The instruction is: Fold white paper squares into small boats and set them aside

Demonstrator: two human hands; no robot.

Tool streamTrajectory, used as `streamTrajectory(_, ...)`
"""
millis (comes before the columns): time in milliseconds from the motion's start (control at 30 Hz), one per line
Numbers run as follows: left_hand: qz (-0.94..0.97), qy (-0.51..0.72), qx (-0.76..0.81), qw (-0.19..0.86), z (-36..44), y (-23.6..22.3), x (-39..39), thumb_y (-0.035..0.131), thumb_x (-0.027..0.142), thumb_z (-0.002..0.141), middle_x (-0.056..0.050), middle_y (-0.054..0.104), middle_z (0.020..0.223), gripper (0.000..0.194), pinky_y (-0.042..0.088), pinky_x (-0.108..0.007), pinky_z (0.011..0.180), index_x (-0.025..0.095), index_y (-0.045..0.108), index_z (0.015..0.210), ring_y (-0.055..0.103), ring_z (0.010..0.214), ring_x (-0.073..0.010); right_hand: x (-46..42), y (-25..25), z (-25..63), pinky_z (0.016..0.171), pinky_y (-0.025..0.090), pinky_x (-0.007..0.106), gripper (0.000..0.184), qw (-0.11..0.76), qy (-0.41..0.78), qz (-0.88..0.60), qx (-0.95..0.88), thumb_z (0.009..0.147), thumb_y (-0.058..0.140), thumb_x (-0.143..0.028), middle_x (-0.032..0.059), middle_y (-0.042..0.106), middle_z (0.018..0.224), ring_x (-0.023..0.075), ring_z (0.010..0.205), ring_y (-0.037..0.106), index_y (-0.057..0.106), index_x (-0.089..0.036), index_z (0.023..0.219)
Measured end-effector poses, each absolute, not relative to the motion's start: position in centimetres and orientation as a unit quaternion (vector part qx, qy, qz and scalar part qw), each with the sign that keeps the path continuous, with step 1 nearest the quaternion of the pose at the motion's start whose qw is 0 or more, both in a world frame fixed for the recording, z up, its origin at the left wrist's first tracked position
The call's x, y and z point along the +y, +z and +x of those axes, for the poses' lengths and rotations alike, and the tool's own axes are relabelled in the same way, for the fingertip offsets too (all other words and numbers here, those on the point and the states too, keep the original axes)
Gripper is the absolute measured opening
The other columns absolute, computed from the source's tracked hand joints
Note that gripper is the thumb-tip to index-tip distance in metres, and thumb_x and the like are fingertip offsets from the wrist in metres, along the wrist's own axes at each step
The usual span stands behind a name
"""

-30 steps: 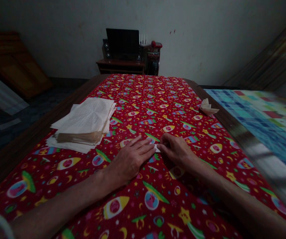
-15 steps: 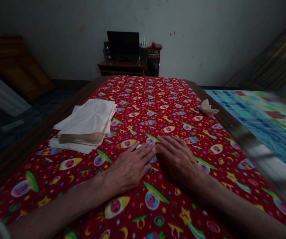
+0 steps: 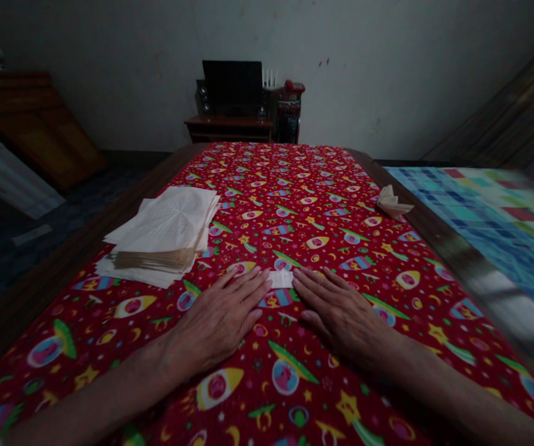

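A narrow folded strip of white paper (image 3: pixel 281 279) lies flat on the red patterned cloth (image 3: pixel 290 217). My left hand (image 3: pixel 223 313) rests on its left end, fingers stretched out and palm down. On the right end lie the fingertips of my right hand (image 3: pixel 341 310), also flat with the fingers extended. Only the strip's middle shows between the hands; its ends are covered by fingers. To the left sits a stack of paper sheets (image 3: pixel 169 217), the top one creased and printed. A folded paper piece (image 3: pixel 392 203) stands near the cloth's right edge.
The cloth covers a long table with a dark wooden edge (image 3: pixel 438 241). Beyond its far end are a monitor (image 3: pixel 232 87), speakers and a red telephone (image 3: pixel 293 86). A wooden cabinet (image 3: pixel 39 130) stands at left, and a blue checked cover (image 3: pixel 476 223) lies at right.
My left hand has slid left and my right hand slightly right, so the gap between them is wider. More of the paper strip now shows.
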State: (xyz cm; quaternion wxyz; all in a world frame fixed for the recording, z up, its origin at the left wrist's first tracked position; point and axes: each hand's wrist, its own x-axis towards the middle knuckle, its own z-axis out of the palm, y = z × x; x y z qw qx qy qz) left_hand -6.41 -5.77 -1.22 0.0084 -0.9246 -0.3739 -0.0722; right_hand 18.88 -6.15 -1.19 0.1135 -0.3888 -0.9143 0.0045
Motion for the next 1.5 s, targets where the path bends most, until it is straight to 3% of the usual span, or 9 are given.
streamTrajectory(200,-0.921,-0.079,-0.379,0.041,-8.0,-1.5,-5.7,0.039,0.026,0.095,-0.002,0.035,0.148,0.045,0.024,-0.042,0.113,0.022,0.037,0.140,0.034,0.135,-0.0198,-6.1,-2.0,19.3,0.107,0.035,0.046,0.042,0.121,-0.039,-0.397,-0.909,0.095,0.039,-0.030,0.0076,0.047,0.140,0.0236,0.130,0.040,0.047,-0.014,0.134)
streamTrajectory(333,-0.924,-0.114,-0.365,0.023,-8.2,-1.6,-5.0,0.043,0.025,0.094,-0.003,0.042,0.145,0.043,0.029,-0.041,0.111,0.023,0.042,0.136,0.036,0.133,-0.0201,-5.9,-2.2,19.5,0.104,0.038,0.043,0.034,0.172,-0.050,-0.399,-0.899,0.094,0.042,-0.025,0.0079,0.057,0.130,0.0219,0.123,0.049,0.055,-0.014,0.124)
streamTrajectory(467,-0.909,-0.177,-0.376,-0.034,-7.0,-0.8,-3.8,0.044,0.023,0.094,-0.006,0.058,0.125,0.032,0.040,-0.035,0.101,0.019,0.053,0.124,0.050,0.118,-0.0184,-4.6,-1.7,18.9,0.091,0.045,0.035,0.024,0.211,-0.025,-0.384,-0.899,0.094,0.045,-0.022,0.0066,0.067,0.112,0.0186,0.105,0.061,0.062,-0.019,0.109)
streamTrajectory(567,-0.909,-0.172,-0.372,-0.079,-5.5,-0.2,-2.5,0.052,0.026,0.090,-0.005,0.061,0.107,0.029,0.047,-0.032,0.087,0.019,0.055,0.119,0.054,0.100,-0.0187,-3.4,-1.3,18.2,0.082,0.045,0.035,0.018,0.177,-0.020,-0.370,-0.912,0.092,0.050,-0.027,0.0062,0.070,0.099,0.0193,0.094,0.063,0.064,-0.020,0.100)
streamTrajectory(700,-0.914,-0.171,-0.360,-0.081,-4.0,-0.3,-0.9,0.055,0.032,0.088,-0.004,0.057,0.093,0.026,0.046,-0.030,0.078,0.020,0.060,0.110,0.053,0.089,-0.0184,-2.4,-1.2,17.7,0.079,0.042,0.034,0.015,0.163,-0.042,-0.356,-0.919,0.092,0.050,-0.025,0.0065,0.070,0.089,0.0187,0.086,0.063,0.063,-0.018,0.092)
streamTrajectory(900,-0.911,-0.164,-0.370,-0.073,-3.4,-0.8,-0.5,0.064,0.033,0.079,-0.006,0.056,0.099,0.046,0.044,-0.034,0.081,0.019,0.053,0.122,0.051,0.093,-0.0223,-2.7,-1.4,18.2,0.077,0.044,0.033,0.018,0.191,-0.066,-0.320,-0.926,0.089,0.049,-0.015,0.0117,0.068,0.105,0.0222,0.094,0.062,0.060,-0.014,0.103)
streamTrajectory(1133,-0.871,-0.237,-0.397,-0.165,-3.3,-1.5,-0.5,0.058,0.022,0.084,-0.005,0.059,0.097,0.030,0.045,-0.032,0.081,0.020,0.062,0.113,0.055,0.091,-0.0196,-2.4,-1.7,18.5,0.079,0.048,0.033,0.020,0.231,-0.019,-0.326,-0.917,0.093,0.043,-0.017,0.0109,0.069,0.099,0.0203,0.091,0.063,0.060,-0.014,0.104)
streamTrajectory(1300,-0.780,-0.332,-0.452,-0.278,-3.2,-1.6,-0.3,0.064,0.022,0.079,-0.006,0.063,0.098,0.036,0.046,-0.027,0.078,0.016,0.063,0.115,0.060,0.088,-0.0167,-2.3,-2.3,18.6,0.078,0.050,0.033,0.023,0.253,-0.029,-0.324,-0.911,0.094,0.042,-0.018,0.0106,0.069,0.102,0.0205,0.092,0.064,0.058,-0.013,0.110)
streamTrajectory(1500,-0.757,-0.366,-0.444,-0.308,-3.3,-1.4,-0.6,0.067,0.024,0.078,-0.006,0.066,0.102,0.030,0.047,-0.028,0.085,0.017,0.068,0.106,0.062,0.094,-0.0178,-2.7,-2.4,18.3,0.076,0.053,0.032,0.019,0.260,-0.073,-0.324,-0.907,0.092,0.046,-0.016,0.0111,0.070,0.097,0.0207,0.088,0.064,0.060,-0.011,0.104)
